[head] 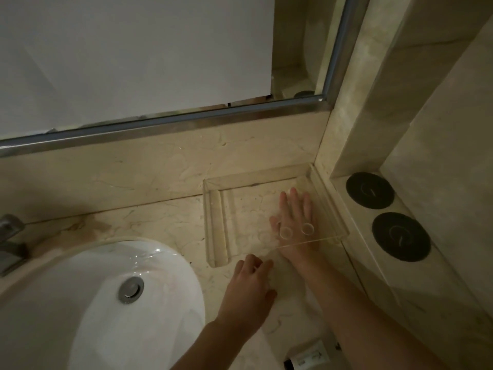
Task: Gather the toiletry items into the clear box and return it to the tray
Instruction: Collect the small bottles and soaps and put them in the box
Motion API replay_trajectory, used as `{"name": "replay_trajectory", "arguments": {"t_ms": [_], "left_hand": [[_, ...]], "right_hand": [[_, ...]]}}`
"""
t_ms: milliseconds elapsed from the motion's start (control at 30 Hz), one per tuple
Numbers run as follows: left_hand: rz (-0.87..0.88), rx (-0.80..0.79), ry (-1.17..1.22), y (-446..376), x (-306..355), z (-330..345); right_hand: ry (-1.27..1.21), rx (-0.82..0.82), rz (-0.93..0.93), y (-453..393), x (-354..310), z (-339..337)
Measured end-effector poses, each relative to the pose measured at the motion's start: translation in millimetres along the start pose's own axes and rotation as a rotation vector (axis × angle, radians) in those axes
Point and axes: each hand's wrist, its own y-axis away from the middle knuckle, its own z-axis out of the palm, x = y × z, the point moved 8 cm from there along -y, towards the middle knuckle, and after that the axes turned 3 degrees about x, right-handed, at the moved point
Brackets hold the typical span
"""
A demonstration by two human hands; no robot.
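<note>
A clear acrylic tray (330, 209) stands in the counter's back right corner, with a few round holes near its front edge. My right hand (294, 212) lies flat at the tray, fingers spread, seen through the clear plastic and holding nothing. My left hand (250, 284) rests on the counter just in front of the tray's left end, fingers loosely bent, with nothing visible in it. A small white toiletry packet (312, 356) and a dark cap (289, 364) lie at the bottom edge, partly under my right forearm. I cannot make out a clear box.
A white sink basin (80, 303) with a metal drain fills the lower left, and a tap (10, 236) sits at the left edge. A mirror frame (160, 124) runs along the back. Two black round coasters (370, 189) lie on the ledge to the right.
</note>
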Motion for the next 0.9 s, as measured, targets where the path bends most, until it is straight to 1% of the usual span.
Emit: {"name": "replay_trajectory", "arguments": {"t_ms": [100,167,233,367,533,633,733,800,900], "left_hand": [[-0.012,0.008,-0.007,1,-2,0],[-0.021,0.011,-0.015,2,-2,-1],[-0.026,0.013,-0.017,4,-1,-1],[-0.057,0.039,0.013,6,2,-6],[-0.132,0.101,0.107,14,1,-19],[-0.215,0.141,0.226,23,-2,-31],[-0.319,0.178,0.440,34,-6,-43],[-0.385,0.165,0.571,42,-8,-47],[-0.434,0.123,0.745,54,-11,-51]], "right_hand": [[-0.008,-0.008,0.006,5,-1,-1],[0.051,-0.083,-0.045,13,-5,3],[0.047,-0.121,-0.052,23,-5,7],[0.005,-0.030,-0.020,48,-5,-6],[-0.084,0.038,-0.067,84,-5,-21],[-0.133,0.032,-0.068,104,-5,-24],[-0.186,0.048,-0.116,125,-7,-34],[-0.227,0.078,-0.136,135,-6,-43],[-0.231,0.075,-0.090,140,-4,-51]]}}
